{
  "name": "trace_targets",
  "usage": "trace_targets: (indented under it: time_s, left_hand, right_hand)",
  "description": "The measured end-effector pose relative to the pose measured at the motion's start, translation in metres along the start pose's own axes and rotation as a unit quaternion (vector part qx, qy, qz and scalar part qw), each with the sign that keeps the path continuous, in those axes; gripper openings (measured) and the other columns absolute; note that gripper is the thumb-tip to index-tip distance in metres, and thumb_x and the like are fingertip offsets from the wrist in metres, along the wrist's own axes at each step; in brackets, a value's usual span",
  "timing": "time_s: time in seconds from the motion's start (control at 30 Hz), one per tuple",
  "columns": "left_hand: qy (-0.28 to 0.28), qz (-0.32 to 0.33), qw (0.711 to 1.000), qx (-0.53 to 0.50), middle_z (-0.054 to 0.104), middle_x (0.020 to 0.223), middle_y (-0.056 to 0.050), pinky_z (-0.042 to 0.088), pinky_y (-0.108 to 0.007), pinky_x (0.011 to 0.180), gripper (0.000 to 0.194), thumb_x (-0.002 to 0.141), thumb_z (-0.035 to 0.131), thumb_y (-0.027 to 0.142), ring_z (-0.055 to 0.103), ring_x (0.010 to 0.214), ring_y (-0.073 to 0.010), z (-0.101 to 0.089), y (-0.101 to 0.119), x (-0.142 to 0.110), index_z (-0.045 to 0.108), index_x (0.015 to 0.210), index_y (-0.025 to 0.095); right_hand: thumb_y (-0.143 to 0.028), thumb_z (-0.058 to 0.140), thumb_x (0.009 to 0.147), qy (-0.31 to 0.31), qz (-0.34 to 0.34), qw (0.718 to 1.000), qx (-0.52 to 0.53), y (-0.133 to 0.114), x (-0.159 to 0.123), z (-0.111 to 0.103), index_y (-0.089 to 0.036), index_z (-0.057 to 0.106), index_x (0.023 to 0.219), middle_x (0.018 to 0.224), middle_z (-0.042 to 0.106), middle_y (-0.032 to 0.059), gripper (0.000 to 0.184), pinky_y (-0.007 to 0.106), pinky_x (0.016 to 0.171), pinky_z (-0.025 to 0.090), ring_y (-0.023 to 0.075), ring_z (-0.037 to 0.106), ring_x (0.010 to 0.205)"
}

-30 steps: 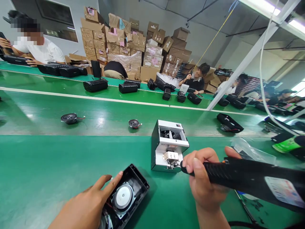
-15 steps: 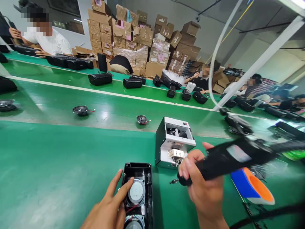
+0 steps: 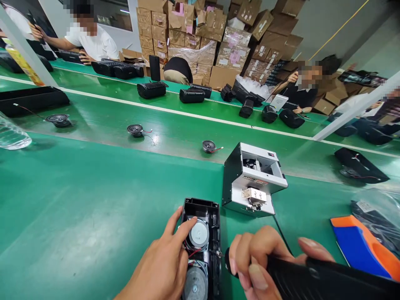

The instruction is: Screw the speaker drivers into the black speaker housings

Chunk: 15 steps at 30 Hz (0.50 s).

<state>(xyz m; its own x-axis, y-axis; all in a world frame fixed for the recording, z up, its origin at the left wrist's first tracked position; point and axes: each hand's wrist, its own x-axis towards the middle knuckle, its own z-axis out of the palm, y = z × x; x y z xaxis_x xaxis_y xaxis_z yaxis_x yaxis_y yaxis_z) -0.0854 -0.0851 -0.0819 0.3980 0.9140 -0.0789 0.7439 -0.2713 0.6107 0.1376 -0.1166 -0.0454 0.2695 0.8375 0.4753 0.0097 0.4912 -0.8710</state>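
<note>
My left hand (image 3: 159,258) lies with fingers stretched apart over the left side of an open black speaker housing (image 3: 214,237). One fingertip rests by the edge of the upper round speaker driver (image 3: 199,234); its thumb is not clearly visible. Below that sits a second driver (image 3: 195,284), with red and black wires between the two. My right hand (image 3: 259,260) is wrapped around a black electric screwdriver (image 3: 315,277), held slantwise. Its bit (image 3: 218,253) points left at the housing's right side; whether it touches is unclear. Behind stands a grey screw feeder (image 3: 254,183).
Loose speaker drivers (image 3: 135,130) lie along the green conveyor (image 3: 175,146). A blue and orange tray (image 3: 359,246) stands at right, near a plastic bag (image 3: 379,208). A clear bottle (image 3: 12,133) lies at left. Co-workers sit across the line, with stacked cartons behind.
My right hand has brought the screwdriver down and left, from beside the screw feeder to the housing's right side. My left hand stays on the housing. The view has shifted.
</note>
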Motion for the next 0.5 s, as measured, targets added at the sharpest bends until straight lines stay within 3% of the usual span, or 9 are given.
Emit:
trace_targets:
  time_s: [0.1,0.23,0.33,0.4,0.5]
  left_hand:
    - [-0.003,-0.004,1.000,-0.012,0.032,0.188,-0.011,0.074,-0.051,0.092,0.064,0.108,0.029,0.018,0.086,0.106,-0.0274,-0.003,0.002,0.000,0.050,0.165,0.039]
    - [0.002,-0.005,1.000,-0.021,0.034,0.186,-0.013,0.074,-0.050,0.093,0.064,0.107,0.031,0.016,0.086,0.102,-0.0253,-0.004,0.003,0.000,0.050,0.164,0.037]
    - [0.008,-0.004,1.000,-0.014,0.036,0.186,-0.012,0.074,-0.047,0.090,0.064,0.106,0.032,0.016,0.086,0.098,-0.0244,-0.003,0.004,0.001,0.051,0.164,0.037]
    - [0.007,-0.006,1.000,-0.011,0.037,0.185,-0.013,0.074,-0.047,0.088,0.065,0.107,0.031,0.015,0.086,0.097,-0.0245,-0.002,0.004,0.000,0.051,0.164,0.038]
    - [0.045,0.009,0.999,0.000,0.024,0.189,-0.016,0.073,-0.048,0.086,0.060,0.108,0.035,0.019,0.085,0.107,-0.0281,-0.004,0.006,-0.004,0.050,0.164,0.037]
  right_hand:
    - [-0.043,0.097,0.089,-0.003,0.004,1.000,0.001,0.000,0.007,0.012,-0.036,0.061,0.127,0.078,0.050,-0.0064,0.053,0.038,0.059,0.058,0.0202,0.061,0.063]
    - [-0.032,0.081,0.105,0.003,-0.008,0.999,0.031,0.002,0.007,0.022,-0.042,0.050,0.147,0.082,0.052,-0.0065,0.053,0.035,0.056,0.053,0.0175,0.059,0.060]
    - [-0.020,0.065,0.113,0.008,-0.019,0.998,0.059,0.006,0.003,0.028,-0.044,0.043,0.153,0.082,0.052,-0.0072,0.051,0.032,0.052,0.048,0.0149,0.054,0.056]
    - [-0.019,0.065,0.113,0.010,-0.021,0.997,0.074,0.006,0.002,0.031,-0.044,0.043,0.152,0.083,0.053,-0.0071,0.052,0.031,0.051,0.047,0.0143,0.054,0.056]
    - [-0.022,0.069,0.112,0.016,-0.027,0.994,0.104,0.001,0.003,0.031,-0.043,0.045,0.151,0.082,0.056,-0.0076,0.051,0.030,0.050,0.048,0.0137,0.054,0.055]
